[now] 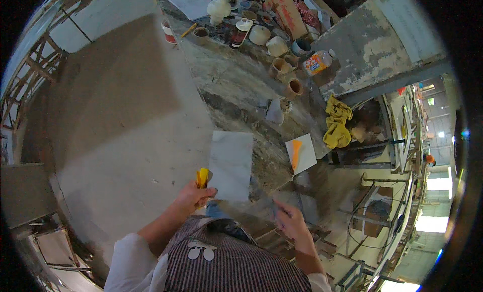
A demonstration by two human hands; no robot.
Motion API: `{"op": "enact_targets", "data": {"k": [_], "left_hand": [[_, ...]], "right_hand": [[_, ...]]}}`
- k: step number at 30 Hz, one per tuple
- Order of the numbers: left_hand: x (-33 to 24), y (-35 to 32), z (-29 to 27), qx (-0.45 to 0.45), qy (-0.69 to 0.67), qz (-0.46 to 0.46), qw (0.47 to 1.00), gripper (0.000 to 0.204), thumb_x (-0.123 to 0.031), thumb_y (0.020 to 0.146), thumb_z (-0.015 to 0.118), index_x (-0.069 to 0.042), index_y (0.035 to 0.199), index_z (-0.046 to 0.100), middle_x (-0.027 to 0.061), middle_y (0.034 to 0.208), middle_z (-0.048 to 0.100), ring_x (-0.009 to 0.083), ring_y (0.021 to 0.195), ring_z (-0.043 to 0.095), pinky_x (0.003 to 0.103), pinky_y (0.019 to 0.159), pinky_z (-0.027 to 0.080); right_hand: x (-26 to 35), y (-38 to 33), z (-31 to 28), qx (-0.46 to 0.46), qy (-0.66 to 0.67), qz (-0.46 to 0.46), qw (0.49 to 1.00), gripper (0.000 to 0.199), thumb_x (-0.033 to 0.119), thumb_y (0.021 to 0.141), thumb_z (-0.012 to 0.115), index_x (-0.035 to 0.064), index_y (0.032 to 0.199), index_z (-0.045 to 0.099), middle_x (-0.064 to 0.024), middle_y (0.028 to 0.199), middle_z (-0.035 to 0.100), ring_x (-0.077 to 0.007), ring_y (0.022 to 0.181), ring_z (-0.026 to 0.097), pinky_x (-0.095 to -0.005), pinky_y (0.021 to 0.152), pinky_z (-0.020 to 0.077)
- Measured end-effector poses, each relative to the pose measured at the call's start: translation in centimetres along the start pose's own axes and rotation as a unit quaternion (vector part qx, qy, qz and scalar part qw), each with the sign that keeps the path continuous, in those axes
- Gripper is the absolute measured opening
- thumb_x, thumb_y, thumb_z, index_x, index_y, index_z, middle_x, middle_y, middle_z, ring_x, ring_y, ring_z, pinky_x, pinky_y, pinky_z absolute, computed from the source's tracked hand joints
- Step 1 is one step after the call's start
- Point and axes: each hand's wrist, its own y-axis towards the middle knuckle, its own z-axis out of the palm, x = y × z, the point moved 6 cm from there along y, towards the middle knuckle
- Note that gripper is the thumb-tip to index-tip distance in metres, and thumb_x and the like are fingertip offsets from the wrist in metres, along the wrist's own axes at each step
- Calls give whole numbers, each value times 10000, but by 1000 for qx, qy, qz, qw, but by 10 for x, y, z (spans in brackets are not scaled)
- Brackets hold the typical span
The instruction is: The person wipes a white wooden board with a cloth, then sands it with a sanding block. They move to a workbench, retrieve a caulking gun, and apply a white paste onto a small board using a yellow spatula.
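At the near edge of the worktable lies a white rectangular sheet or panel (231,163). My left hand (192,196) is closed round a small yellow tool (202,178) at the sheet's lower left corner; its working end cannot be made out. A blue patch (214,209) shows just below the sheet. My right hand (293,220) is right of the sheet, in front of the table corner, fingers curled and blurred, with something thin and greyish at the fingertips. Beyond it lies a white square board (308,161) with an orange smear on the table corner.
The stained grey table (236,111) carries several cups and pots (295,87), a clear bottle with an orange label (318,62) and a dark jar (240,33). A crumpled yellow cloth (337,123) lies by the right edge. Metal frames (372,211) stand at right.
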Motion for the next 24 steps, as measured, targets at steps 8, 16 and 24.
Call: {"op": "enact_targets", "data": {"k": [8, 16, 24], "left_hand": [[-8, -25, -32, -68, -70, 21, 995, 225, -80, 840, 731, -73, 902, 515, -21, 563, 452, 75, 416, 352, 257, 391, 268], [-20, -79, -81, -105, 49, 41, 992, 204, -79, 840, 708, -70, 953, 539, -8, 647, 493, 69, 444, 383, 239, 396, 282], [-11, -132, -134, -129, -16, 88, 988, 160, -91, 848, 690, -90, 933, 555, -14, 685, 508, 58, 454, 372, 226, 405, 288]], "right_hand": [[4, -11, 17, -10, -111, -46, 993, 468, 89, 930, 569, 32, 1390, 500, -29, 768, 606, -80, 576, 482, -261, 515, 397], [61, 40, 84, 9, -84, -51, 995, 460, 97, 915, 585, 62, 1371, 535, -15, 725, 623, -75, 555, 515, -242, 493, 420], [-2, 11, 142, 176, -127, -76, 973, 449, 145, 928, 584, 142, 1375, 550, -13, 793, 658, -76, 562, 511, -252, 506, 433]]}}
